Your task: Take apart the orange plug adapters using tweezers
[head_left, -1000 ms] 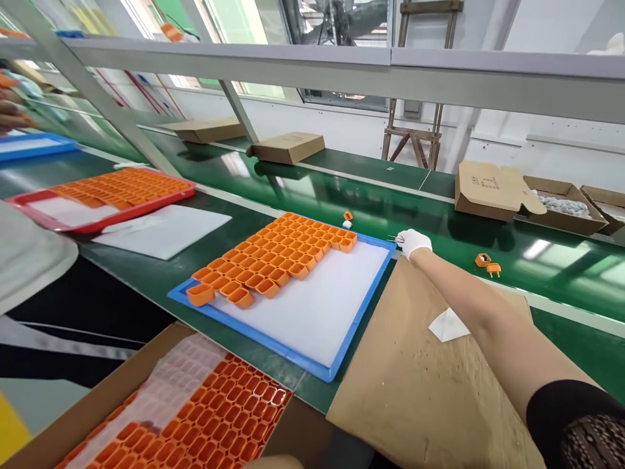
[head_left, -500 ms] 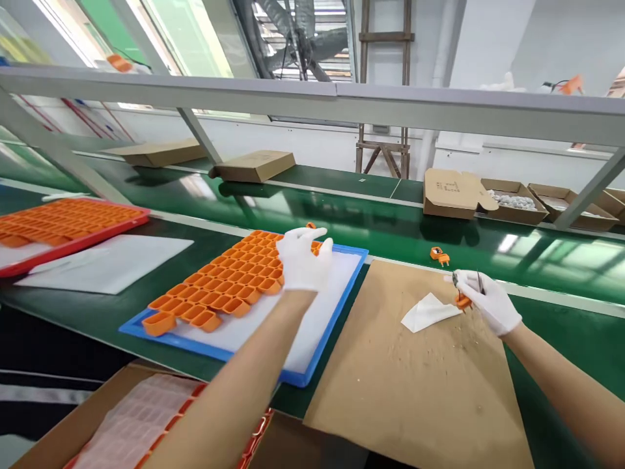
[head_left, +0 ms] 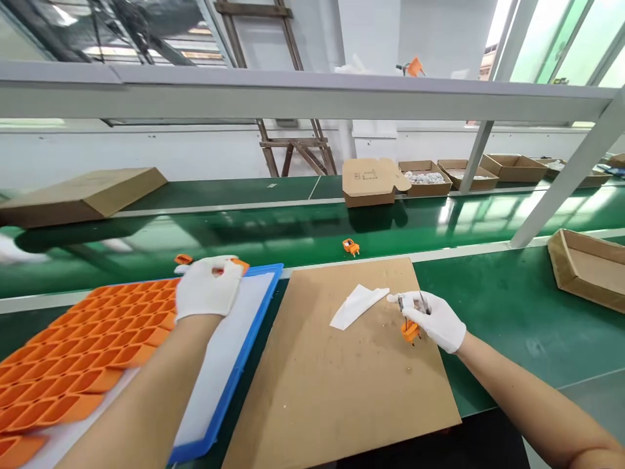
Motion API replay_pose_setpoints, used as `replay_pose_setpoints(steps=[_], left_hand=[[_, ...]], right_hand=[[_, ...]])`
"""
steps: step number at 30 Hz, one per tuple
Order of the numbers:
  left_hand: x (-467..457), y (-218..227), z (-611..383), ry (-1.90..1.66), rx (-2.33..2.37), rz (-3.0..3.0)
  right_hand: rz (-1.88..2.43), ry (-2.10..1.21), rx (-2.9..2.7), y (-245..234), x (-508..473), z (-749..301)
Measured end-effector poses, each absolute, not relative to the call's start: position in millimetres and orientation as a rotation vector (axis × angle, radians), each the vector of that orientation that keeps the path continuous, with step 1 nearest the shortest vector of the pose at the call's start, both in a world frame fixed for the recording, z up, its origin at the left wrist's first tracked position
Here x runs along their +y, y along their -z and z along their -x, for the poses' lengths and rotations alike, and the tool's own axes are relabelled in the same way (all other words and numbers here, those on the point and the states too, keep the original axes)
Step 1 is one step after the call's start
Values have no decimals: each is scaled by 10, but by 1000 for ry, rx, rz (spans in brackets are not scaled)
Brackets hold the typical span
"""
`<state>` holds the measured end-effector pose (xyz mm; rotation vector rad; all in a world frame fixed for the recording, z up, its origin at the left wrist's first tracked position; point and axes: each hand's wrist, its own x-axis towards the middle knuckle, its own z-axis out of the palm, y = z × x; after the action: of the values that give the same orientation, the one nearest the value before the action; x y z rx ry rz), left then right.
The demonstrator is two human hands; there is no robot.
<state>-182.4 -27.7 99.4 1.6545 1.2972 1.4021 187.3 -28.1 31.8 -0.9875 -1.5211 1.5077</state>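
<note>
My left hand (head_left: pixel 208 291), in a white glove, reaches over the far end of the blue tray (head_left: pixel 244 365), which carries rows of orange plastic shells (head_left: pixel 97 345) on a white sheet. Its fingers curl around an orange shell at the tray's far edge. My right hand (head_left: pixel 434 319), also gloved, rests on the brown cardboard sheet (head_left: pixel 336 378) and grips metal tweezers (head_left: pixel 413 305) and a small orange plug part (head_left: pixel 409 331). A white scrap of paper (head_left: pixel 356 305) lies just left of that hand.
An orange plug (head_left: pixel 350 247) lies on the green conveyor belt (head_left: pixel 293 228) beyond the cardboard. Cardboard boxes stand at the back: a flat one (head_left: pixel 81 195) on the left, open ones (head_left: pixel 374 181) in the middle. Another box (head_left: pixel 586 267) sits at the right. A grey rail (head_left: pixel 312 94) crosses overhead.
The view has swung to the right. My left hand has closed its fingers on a shell at the tray's far edge. My right hand has lowered onto the cardboard with tweezers and orange part.
</note>
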Motion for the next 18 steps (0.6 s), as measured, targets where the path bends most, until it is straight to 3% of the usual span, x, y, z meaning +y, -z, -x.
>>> replay_pose_setpoints(steps=[4,10,14,18], left_hand=[[-404,-779,1067,-1300,1312,-1425],[-425,-330,-83,-1152,1161,-912],[-372,-134,-266,-1106,1106,-905],[-411,-30,-255,-1017,1169,-858]], right_hand=[[951,-1571,-1404,-164,-245,-1852],[1009,-1235,-1415,36,-149,-1923],[1113,-1135,-1453,48,-173,-1940],[1115,-736,-1764,107,-258,-1926]])
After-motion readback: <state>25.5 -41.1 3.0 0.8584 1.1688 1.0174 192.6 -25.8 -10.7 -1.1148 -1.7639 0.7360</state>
